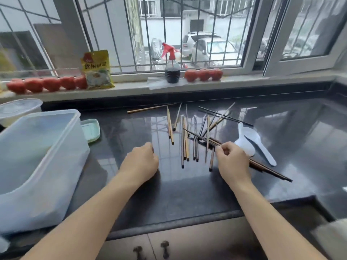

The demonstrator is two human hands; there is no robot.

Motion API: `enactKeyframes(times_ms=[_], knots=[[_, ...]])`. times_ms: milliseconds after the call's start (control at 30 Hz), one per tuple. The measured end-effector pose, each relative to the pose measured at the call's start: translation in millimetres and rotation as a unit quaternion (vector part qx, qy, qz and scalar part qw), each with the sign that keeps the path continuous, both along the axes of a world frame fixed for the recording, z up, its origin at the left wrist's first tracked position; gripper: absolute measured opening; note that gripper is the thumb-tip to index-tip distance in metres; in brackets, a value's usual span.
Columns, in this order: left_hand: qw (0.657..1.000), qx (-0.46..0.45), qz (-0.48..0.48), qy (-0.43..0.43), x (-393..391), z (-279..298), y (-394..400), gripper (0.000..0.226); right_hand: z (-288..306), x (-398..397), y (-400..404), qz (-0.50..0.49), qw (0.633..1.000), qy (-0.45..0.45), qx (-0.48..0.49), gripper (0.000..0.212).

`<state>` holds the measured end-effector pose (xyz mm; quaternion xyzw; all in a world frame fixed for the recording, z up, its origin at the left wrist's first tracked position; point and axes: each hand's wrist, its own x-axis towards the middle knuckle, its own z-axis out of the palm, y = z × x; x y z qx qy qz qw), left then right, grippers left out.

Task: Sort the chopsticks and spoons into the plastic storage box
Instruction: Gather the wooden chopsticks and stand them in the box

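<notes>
Gripping dark chopstick bundle [262,167], right hand [232,163]; loose chopsticks [185,139] scattered.

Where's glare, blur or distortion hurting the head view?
Head view: window daylight throws strong reflections across the dark countertop, washing out the ground under the scattered chopsticks; wide-angle bending curves the window frame and sill; the plastic storage box and tomatoes at left are soft with blur; both hands, left and right, stay reasonably sharp.
</notes>
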<state>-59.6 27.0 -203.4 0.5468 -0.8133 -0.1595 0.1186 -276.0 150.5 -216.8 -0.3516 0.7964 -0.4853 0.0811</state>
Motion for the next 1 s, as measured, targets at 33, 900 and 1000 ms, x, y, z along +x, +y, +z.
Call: enactKeyframes(times_ms=[33,900,1000], knots=[[1.000,0.003,-0.002,0.003,-10,5,-6,0.014,1,2,-2,0.004,1.000,0.004,0.009,0.023],[0.975,0.177,0.129,-0.027,-3,28,-72,0.039,0,0,-2,-0.009,1.000,-0.005,-0.005,0.026],[0.959,0.217,0.131,0.125,22,17,-46,0.022,-2,0,-2,-0.008,1.000,-0.008,0.000,0.025]])
